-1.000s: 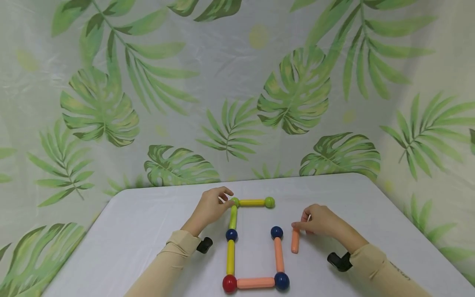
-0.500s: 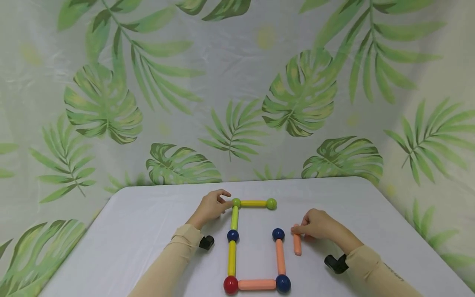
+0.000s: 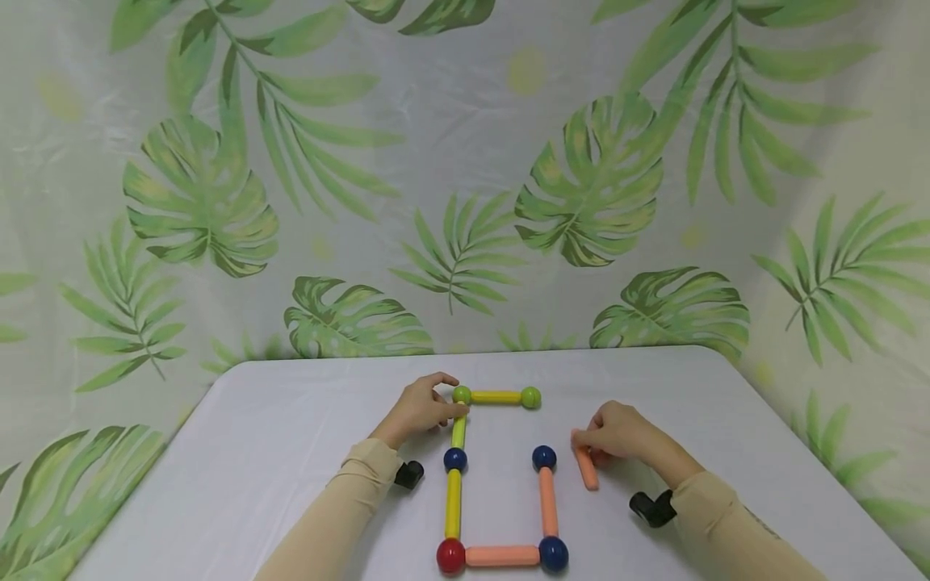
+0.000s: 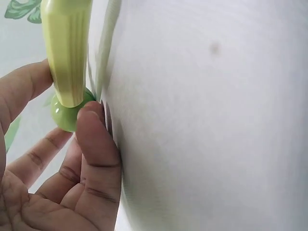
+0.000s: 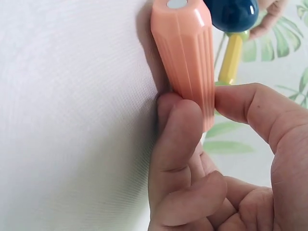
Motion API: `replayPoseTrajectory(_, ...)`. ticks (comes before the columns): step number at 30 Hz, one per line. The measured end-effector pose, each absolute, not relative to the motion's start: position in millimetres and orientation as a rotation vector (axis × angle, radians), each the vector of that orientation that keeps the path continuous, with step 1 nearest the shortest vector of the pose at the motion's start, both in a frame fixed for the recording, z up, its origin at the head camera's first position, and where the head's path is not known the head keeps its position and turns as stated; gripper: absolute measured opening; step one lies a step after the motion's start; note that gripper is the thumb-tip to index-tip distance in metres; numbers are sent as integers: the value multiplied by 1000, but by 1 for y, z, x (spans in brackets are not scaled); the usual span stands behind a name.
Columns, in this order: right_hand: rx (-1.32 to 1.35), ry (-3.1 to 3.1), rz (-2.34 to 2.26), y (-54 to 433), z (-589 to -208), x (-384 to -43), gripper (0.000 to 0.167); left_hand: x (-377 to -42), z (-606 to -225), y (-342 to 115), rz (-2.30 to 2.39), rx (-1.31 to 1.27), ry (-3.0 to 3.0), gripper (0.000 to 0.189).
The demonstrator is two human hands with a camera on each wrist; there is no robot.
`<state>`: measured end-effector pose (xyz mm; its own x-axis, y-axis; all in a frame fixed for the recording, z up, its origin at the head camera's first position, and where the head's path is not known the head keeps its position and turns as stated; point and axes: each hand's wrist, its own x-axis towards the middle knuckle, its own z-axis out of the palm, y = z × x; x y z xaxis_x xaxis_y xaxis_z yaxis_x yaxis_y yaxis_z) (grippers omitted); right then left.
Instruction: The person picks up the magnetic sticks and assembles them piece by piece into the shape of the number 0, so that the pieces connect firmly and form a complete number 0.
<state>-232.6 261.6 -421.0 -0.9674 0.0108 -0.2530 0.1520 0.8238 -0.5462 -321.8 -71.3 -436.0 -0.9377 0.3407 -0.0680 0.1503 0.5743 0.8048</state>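
My left hand (image 3: pixel 420 407) pinches the yellow-green magnetic stick (image 4: pixel 67 57) near its far end, where it joins a green ball (image 3: pixel 462 394). Thumb and fingertips lie on opposite sides of that stick. Over at the right, my right hand (image 3: pixel 622 432) pinches a loose orange magnetic stick (image 5: pixel 190 57) between thumb and fingers. This stick slants on or just above the table, its flat end with a pale metal disc showing in the right wrist view. It lies apart from the blue ball (image 3: pixel 544 458) to its left.
Joined sticks and balls form an open outline: a yellow stick (image 3: pixel 496 397) ending in a green ball (image 3: pixel 531 397), a blue ball (image 3: pixel 455 460), a yellow stick (image 3: pixel 454 504), a red ball (image 3: pixel 451 556), orange sticks (image 3: pixel 503 556) and a blue corner ball (image 3: pixel 554 554). The white table (image 3: pixel 305 420) meets a leaf-print backdrop.
The orange stick in my right hand has swung, its near end going rightward. My left thumb has shifted from beside the green ball onto the yellow-green stick.
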Motion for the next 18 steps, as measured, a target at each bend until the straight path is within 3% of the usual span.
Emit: replayPoseTrajectory(18,140,2742,-1181,249,-419,-262,35,-321,-443,-66,1386,335,2570,47)
